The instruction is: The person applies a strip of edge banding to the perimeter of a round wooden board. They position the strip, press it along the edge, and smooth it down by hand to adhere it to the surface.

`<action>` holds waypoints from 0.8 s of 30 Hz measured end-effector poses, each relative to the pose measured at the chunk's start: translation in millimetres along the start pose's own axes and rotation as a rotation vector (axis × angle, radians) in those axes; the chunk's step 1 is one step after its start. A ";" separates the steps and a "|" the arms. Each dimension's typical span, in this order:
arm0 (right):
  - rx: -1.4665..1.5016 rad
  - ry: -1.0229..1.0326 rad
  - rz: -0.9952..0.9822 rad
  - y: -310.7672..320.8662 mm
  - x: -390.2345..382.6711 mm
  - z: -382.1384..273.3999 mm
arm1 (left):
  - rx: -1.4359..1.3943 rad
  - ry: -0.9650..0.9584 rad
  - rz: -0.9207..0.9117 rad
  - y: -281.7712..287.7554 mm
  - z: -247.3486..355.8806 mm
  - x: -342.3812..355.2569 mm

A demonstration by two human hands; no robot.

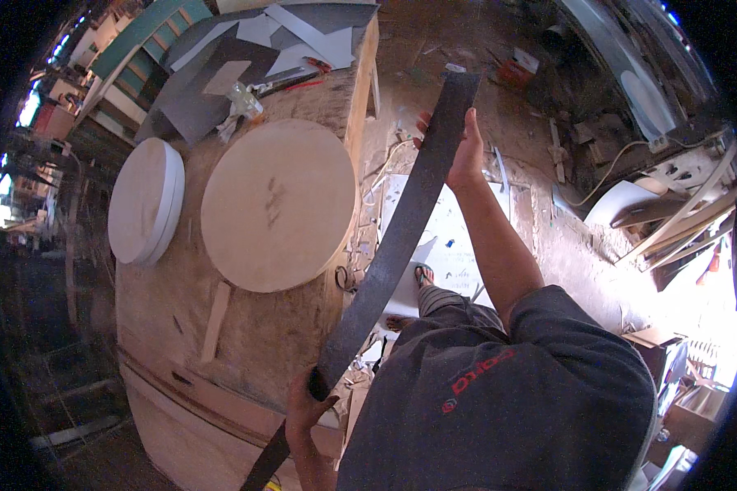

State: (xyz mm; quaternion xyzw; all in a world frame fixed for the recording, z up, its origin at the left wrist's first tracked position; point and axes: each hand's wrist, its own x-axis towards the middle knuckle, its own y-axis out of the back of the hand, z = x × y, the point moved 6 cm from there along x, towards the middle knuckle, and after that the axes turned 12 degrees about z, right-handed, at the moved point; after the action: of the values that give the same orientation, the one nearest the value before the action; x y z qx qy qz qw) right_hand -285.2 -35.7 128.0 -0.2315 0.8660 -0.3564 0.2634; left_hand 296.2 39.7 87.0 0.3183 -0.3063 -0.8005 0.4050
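A long, dark, flat strip (401,221) slants across the front of my body, from the floor side at the far end down past the bench's near edge. My right hand (467,155) grips it near its far end, the thumb up along one edge and fingertips showing at the other. Lower down, my left hand (307,401) is closed around the strip, which continues below it toward the lower rim. Left of the strip, a round wooden disc (278,204) lies on the wooden workbench (262,327). Beside it is a second disc with a white edge (146,200).
Sheet offcuts (303,37), red-handled pliers (318,65) and a clear container (244,100) lie at the bench's far end. A small wood stick (215,322) is near the disc. A marked white board (458,237) lies on the littered floor; scrap strips (680,213) are piled right.
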 end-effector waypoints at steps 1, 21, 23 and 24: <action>-0.021 0.010 -0.032 7.8 3.9 -0.8 | -0.002 0.006 -0.021 -2.9 -0.8 0.4; -0.369 -0.496 0.045 48.5 26.6 101.7 | 0.155 0.358 0.120 -43.9 98.5 103.3; -0.417 -0.567 0.070 56.2 24.2 107.6 | 0.043 0.393 0.200 -54.9 124.6 141.0; -0.436 -0.600 0.076 62.0 23.3 113.8 | -0.024 0.416 0.257 -60.7 137.4 156.1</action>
State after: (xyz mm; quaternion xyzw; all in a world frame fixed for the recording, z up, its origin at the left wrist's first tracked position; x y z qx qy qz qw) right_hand -245.3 -66.2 6.2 -0.3440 0.8138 -0.0700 0.4631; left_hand 91.3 -30.6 84.6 0.4300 -0.2448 -0.6631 0.5616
